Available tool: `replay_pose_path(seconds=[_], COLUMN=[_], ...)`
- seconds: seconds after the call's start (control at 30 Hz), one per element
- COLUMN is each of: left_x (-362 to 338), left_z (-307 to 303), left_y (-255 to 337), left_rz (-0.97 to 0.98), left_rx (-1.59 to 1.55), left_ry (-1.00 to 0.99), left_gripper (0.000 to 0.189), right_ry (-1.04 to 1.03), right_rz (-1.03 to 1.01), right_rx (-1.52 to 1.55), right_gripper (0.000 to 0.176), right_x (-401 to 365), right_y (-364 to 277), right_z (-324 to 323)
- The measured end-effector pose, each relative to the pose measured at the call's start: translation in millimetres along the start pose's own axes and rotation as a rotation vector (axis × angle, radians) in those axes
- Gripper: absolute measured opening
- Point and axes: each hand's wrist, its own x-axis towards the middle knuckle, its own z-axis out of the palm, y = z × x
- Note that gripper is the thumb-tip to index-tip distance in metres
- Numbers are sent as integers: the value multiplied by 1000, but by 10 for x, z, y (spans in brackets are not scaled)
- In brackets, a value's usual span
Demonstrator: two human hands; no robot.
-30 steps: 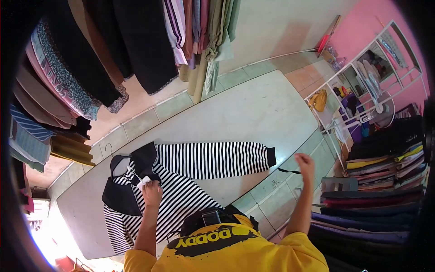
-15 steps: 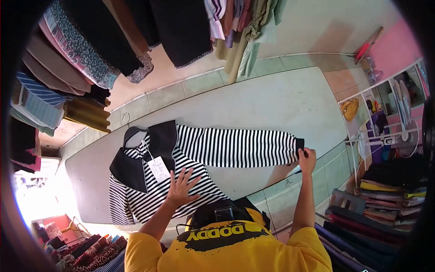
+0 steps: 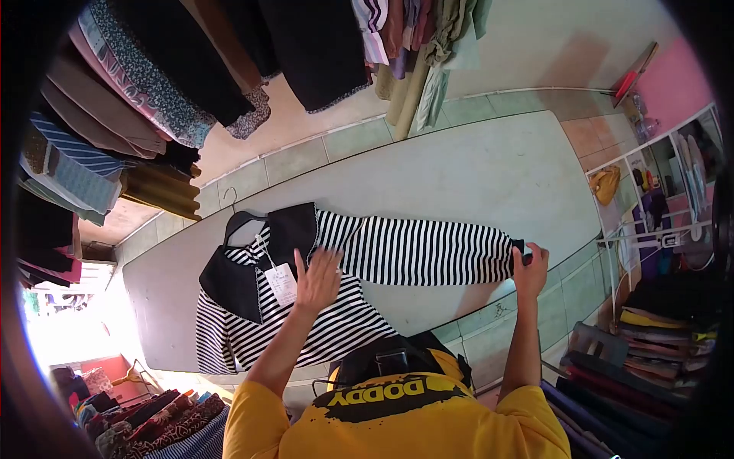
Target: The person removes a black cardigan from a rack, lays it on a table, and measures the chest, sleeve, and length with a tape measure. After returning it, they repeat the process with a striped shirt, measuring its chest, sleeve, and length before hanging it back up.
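A black-and-white striped blouse [image 3: 428, 251] with a wide black collar [image 3: 231, 289] lies on the grey table, one sleeve stretched out to the right. Its neck is on a black hanger [image 3: 243, 223], and a white paper tag [image 3: 280, 284] hangs at the front. My left hand [image 3: 317, 281], slightly blurred, is open over the chest beside the tag, fingers pointing toward the sleeve's shoulder end. At the far sleeve end, my right hand [image 3: 531, 272] has its thumb and fingers around the black cuff [image 3: 518, 246].
The grey table [image 3: 474, 168] runs diagonally across the tiled floor. Clothes [image 3: 313, 53] hang along the far side and the left. Folded garments [image 3: 650, 344] are stacked at the right, below a white rack with a fan [image 3: 684, 243]. Patterned fabrics [image 3: 164, 428] lie at lower left.
My left hand has moved up the blouse toward the shoulder, its fingers closer together. My right hand stays at the cuff, its fingers a little more raised. The view has shifted slightly.
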Motion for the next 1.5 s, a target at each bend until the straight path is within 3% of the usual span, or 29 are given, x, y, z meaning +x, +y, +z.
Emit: replay_pose_path(seconds=[0.1,0.17,0.27,0.3,0.33,0.4,0.43,0.47,0.53,0.63,0.7,0.73,0.83,0.9,0.93,1.0,1.07,1.13,1.17,1.23,1.27,1.33,1.37,1.5], left_x=[401,494,565,578,583,532,520,524,580,694,676,668,609,578,582,607,618,603,565,508,533,583,565,541], left_z=[74,186,83,8,-73,-158,-230,-222,-90,50,190,174,-118,-185,-171,-130,-163,-287,-203,36,-9,-104,-44,201], left_y=[-146,-269,-208,-149,-22,308,459,561,479,86,-326,-494,-638,-575,-556,-512,-426,-320,-343,-406,-392,-368,-391,-463], left_rz=[-113,-328,-345,-285,-212,-174,-175,-198,-182,-340,-385,-373,-371,-433,-435,-628,-536,-285,-283,-202,-198,-560,-520,-489], left_rx=[171,-252,-367,-444,-523,-1010,-1157,-1125,-711,2,-179,-363,-237,296,297,367,355,-174,-173,-484,-485,-1012,-1145,-1482], left_ry=[-3,-155,-212,-274,-313,-249,-252,-198,118,187,131,169,22,231,230,193,217,91,90,28,28,-264,-192,-247], left_gripper=[60,66,70,68,58,29,23,20,21,44,38,30,27,25,25,23,15,19,19,16,16,11,11,10], right_ry=[-153,-217,-566,-633,-768,-808,-803,-795,-867,-855,-824,-905,-1029,-1030,-1025,-1024,-1002,-984,-1148,-1058,-967,-972,-966,-1005], right_rz=[-304,-364,-92,-102,22,-109,-188,-269,-283,-326,-372,-334,-284,-294,-311,-348,-342,-284,-132,-192,-253,-265,-301,-423], right_rx=[262,395,807,809,918,886,886,885,892,827,820,815,807,845,857,835,851,877,882,861,838,795,780,666], right_gripper=[33,38,34,33,32,33,34,35,39,42,42,43,44,47,48,48,48,49,50,51,52,55,56,49], right_x=[-65,-232,-589,-678,-755,-937,-998,-1036,-1034,-996,-968,-944,-905,-989,-1028,-1082,-1155,-1187,-1130,-1150,-1145,-1125,-1124,-1032], right_y=[-219,-347,-518,-709,-962,-1156,-1244,-1336,-1500,-1652,-1739,-1796,-1987,-2086,-2137,-2243,-2320,-2402,-2469,-2495,-2516,-2527,-2534,-2506], right_z=[51,159,465,412,295,409,452,480,492,571,643,646,693,815,874,978,1129,1173,1059,1181,1209,1253,1264,1294])
